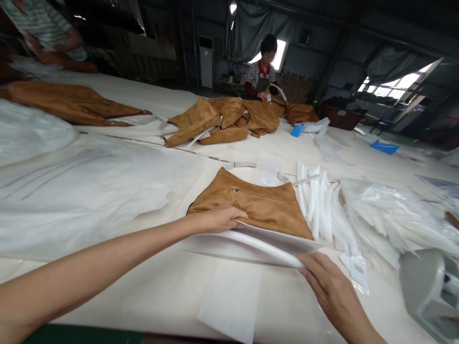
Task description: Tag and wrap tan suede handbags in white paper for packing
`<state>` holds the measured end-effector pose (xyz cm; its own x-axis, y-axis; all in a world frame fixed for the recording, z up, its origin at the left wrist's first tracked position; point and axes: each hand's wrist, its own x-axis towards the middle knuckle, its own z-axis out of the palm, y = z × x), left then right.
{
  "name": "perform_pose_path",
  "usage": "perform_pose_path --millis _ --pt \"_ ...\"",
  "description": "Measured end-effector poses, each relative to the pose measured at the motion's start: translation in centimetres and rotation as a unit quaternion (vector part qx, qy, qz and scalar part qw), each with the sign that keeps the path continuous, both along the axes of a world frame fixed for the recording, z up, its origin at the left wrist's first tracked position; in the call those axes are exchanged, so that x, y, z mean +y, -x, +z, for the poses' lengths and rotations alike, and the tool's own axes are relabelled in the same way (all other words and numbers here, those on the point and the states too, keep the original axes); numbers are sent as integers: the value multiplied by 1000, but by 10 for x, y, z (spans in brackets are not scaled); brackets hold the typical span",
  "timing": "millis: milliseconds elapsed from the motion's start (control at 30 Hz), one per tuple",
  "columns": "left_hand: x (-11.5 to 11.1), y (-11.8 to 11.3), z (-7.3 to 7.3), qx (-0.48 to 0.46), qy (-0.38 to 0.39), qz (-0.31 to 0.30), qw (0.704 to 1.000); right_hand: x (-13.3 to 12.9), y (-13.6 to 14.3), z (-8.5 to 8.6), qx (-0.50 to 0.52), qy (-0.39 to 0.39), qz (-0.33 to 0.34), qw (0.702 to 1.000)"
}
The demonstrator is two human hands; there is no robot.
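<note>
A tan handbag (258, 203) with a zip lies on the table in front of me. My left hand (220, 218) is closed at its near edge, fingers on the tan material; the thumb is partly hidden. Along that edge runs a white foam strip (263, 246), stretching from under my left hand to my right. My right hand (324, 272) pinches the strip's right end. White sheet material lies under the bag and strip. The bag's wrapped strap (244, 164) loops out at its far side.
Several white foam strips (315, 200) and clear plastic bags (387, 205) lie right, beside a grey tape dispenser (421, 286). Plastic sheeting (89, 191) covers the left. More tan bags (229, 119) are piled farther back, where a co-worker (263, 76) stands; another person (50, 33) is far left.
</note>
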<state>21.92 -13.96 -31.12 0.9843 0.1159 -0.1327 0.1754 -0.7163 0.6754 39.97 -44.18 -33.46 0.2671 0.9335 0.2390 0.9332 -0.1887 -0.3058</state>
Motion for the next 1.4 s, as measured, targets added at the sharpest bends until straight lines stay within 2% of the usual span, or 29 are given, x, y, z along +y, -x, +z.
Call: perform_pose_path --millis 67,133,233,367,467,567,633,700,767,833,900,1033,1133,1233,1300,1333,1400 --pt "2 -2 0 0 0 -7 1000 12 3 -16 -109 -67 -10 992" --pt "1 -3 -3 -2 -2 -11 1000 20 4 -28 -182 -98 -22 978" --pt "-3 1 -15 -28 -27 -12 999 30 5 -40 -219 -119 -39 968" --pt "-16 9 -39 -124 -128 -12 984 34 7 -53 -240 -157 -40 957" --pt "-26 12 -53 -145 -183 -8 972 24 1 -51 -236 -181 -15 955" --pt "-30 12 -59 -133 -212 -18 968 20 -15 -32 -234 -202 27 951" --pt "-31 12 -59 -131 -220 -21 966 30 -24 -15 -239 -182 45 953" --pt "-31 13 -58 -135 -223 -20 965 48 -27 -2 -246 -124 69 959" --pt "-30 14 -56 -133 -223 -29 965 67 -27 2 -251 -47 115 960" --pt "-28 16 -56 -131 -225 -46 965 77 -24 -4 -243 30 156 957" --pt "-27 19 -59 -137 -230 -63 961 75 -17 -17 -240 77 167 953" --pt "-26 31 -69 -167 -238 -76 954 53 5 -43 -263 72 131 953" --pt "-25 35 -58 -142 -215 -90 962 45 13 -51 -260 59 127 955" --pt "-23 27 -27 -108 -181 -112 971 45 12 -53 -264 47 131 954" --pt "-24 19 -10 -128 -179 -112 969 47 9 -56 -278 32 134 951" --pt "-25 15 -6 -147 -190 -103 965 48 8 -58 -288 23 136 948" --pt "-27 8 -9 -180 -237 -83 951 50 5 -66 -311 -2 135 941"
